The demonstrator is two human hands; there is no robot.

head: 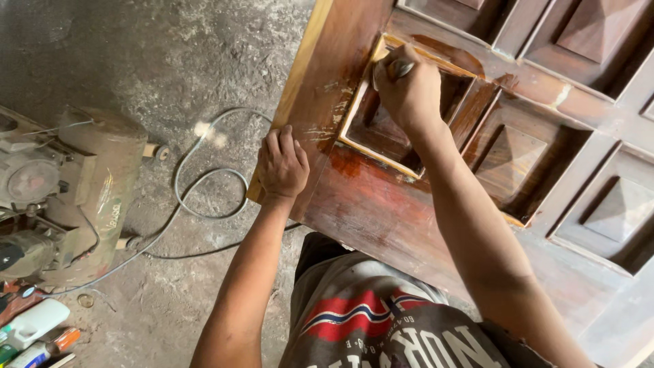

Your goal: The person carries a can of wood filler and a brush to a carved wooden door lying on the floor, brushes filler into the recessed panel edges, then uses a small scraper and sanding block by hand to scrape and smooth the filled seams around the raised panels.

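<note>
- Right hand (407, 88): arm stretched forward across the wooden door (381, 204), wrist bent down, fingers curled tight around a small tool (400, 67) with a grey metal end showing above the knuckles (its working end is hidden by the hand, so its kind cannot be told).
- The tool sits at the upper left corner of a recessed panel (381, 129), against the pale, bare-wood moulding that frames it.
- Left hand (281, 165): arm extended, palm down, fingers together and flat, pressing on the door's left edge; it grips nothing.
- Door: lies flat in front of the person, dark reddish-brown finish, glossy in patches, with several recessed panels carrying raised pyramid centres. Pale scrape marks show on the stile between the two hands.
- Door edge under the left hand is lighter, unfinished wood.
- Floor (170, 61): rough grey concrete, dusty and stained.
- A grey cable (204, 184) loops over the floor just left of the door.
- At far left stands a worn, olive-green machine (75, 191) with a rounded tank.
- Bottom left corner: a white plastic bottle (34, 322) and small containers beside it (details too small to tell).
- The person wears a grey printed shirt (381, 320).
</note>
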